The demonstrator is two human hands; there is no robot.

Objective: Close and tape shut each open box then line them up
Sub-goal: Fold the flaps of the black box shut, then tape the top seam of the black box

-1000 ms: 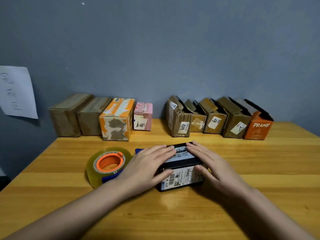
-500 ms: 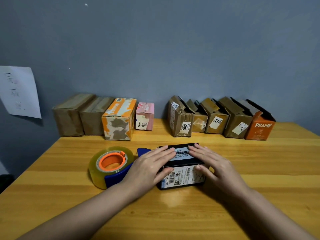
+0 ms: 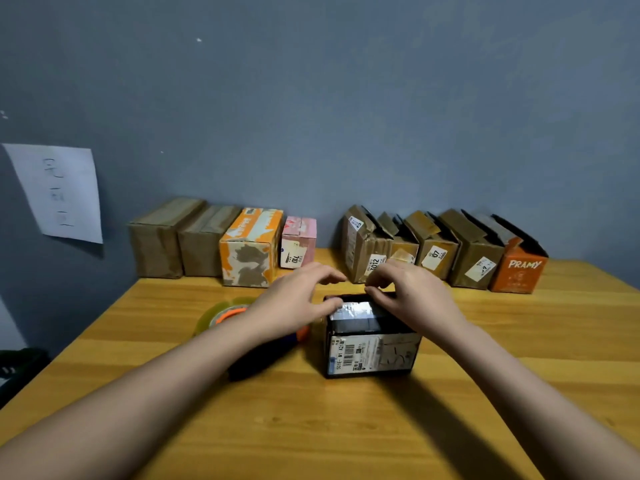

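Note:
A small black box with white barcode labels stands on the wooden table in front of me, a strip of shiny clear tape across its closed top. My left hand hovers at the box's left top edge, its thumb resting on the tape and its fingers loose above the far edge. My right hand arches over the right side, bent fingertips touching the far top edge. A clear tape roll with an orange core on a blue dispenser lies left of the box, partly hidden by my left forearm.
Against the wall on the left stands a row of closed boxes: two brown, one orange-and-white, one pink. On the right stand several open boxes, ending with an orange PRAMY box. A paper sheet hangs on the wall.
Both hands lay flat on the box top before; now the palms have lifted and only the left thumb and right fingertips touch it. My view has shifted closer.

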